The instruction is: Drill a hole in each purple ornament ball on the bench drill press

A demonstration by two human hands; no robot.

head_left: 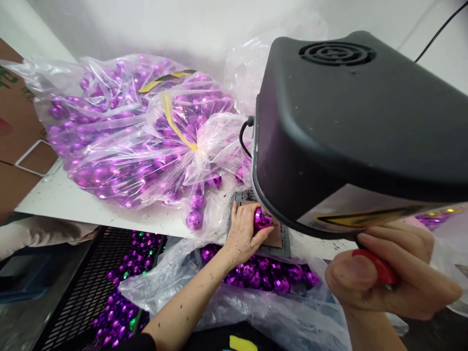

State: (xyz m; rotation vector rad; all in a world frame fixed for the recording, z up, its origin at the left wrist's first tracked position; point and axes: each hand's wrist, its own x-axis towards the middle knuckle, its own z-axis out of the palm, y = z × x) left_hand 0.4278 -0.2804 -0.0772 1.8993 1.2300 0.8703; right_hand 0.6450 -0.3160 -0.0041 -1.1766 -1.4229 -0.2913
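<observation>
My left hand (244, 231) is closed on a shiny purple faceted ball (260, 219), pinching it between thumb and fingers. It works over a brown pad (275, 238) on a grey base plate (287, 246), under the front of a large black machine (351, 126). My right hand (397, 273) is wrapped around a red handle (378, 267) below the machine's near side. The machine's housing hides part of the base plate.
A tied clear bag (120, 141) full of purple balls lies on the white table (146, 214). An open plastic bag (252, 307) with more balls hangs at the front edge. At lower left stands a black crate (82, 282) of purple and green beads, near a cardboard box (18, 131).
</observation>
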